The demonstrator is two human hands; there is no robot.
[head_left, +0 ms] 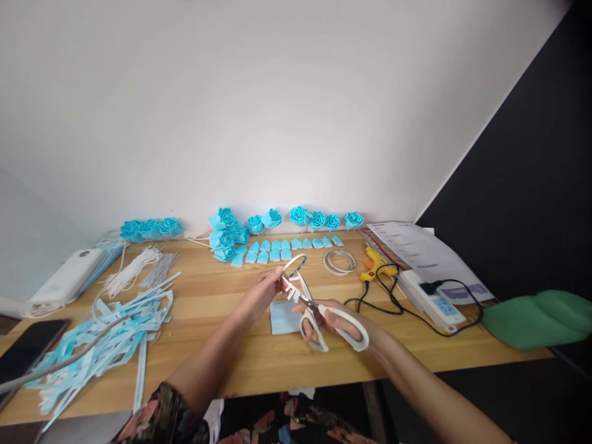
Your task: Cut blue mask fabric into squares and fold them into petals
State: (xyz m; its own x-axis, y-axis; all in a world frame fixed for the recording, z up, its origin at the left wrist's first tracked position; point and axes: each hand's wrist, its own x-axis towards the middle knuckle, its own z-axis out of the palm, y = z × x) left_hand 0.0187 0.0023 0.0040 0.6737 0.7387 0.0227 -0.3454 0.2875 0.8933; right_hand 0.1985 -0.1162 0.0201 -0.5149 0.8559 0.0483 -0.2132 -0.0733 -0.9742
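My left hand point(266, 291) pinches a narrow white strip point(292, 292) that curls into a loop above the fingers. Short cut tabs stand along its lower edge. Scissors point(359, 336) with off-white handles are in my right hand point(340, 314), fingers through the loops. Their blades point up and left, at the notched part of the strip; whether they touch it I cannot make out. Under the hands lies a light blue square piece point(281, 319), partly hidden by the right hand. Just beyond them, small blue petal pieces point(275, 254) lie in rows.
Blue fabric-like flowers point(300, 216) line the wall. Coiled rings point(340, 262), a yellow glue gun point(377, 265), a power strip point(437, 305) and printed sheets point(416, 246) lie right. Left are blue-white scraps point(106, 339), white stems point(134, 271), a phone point(30, 351) and a power bank point(69, 277).
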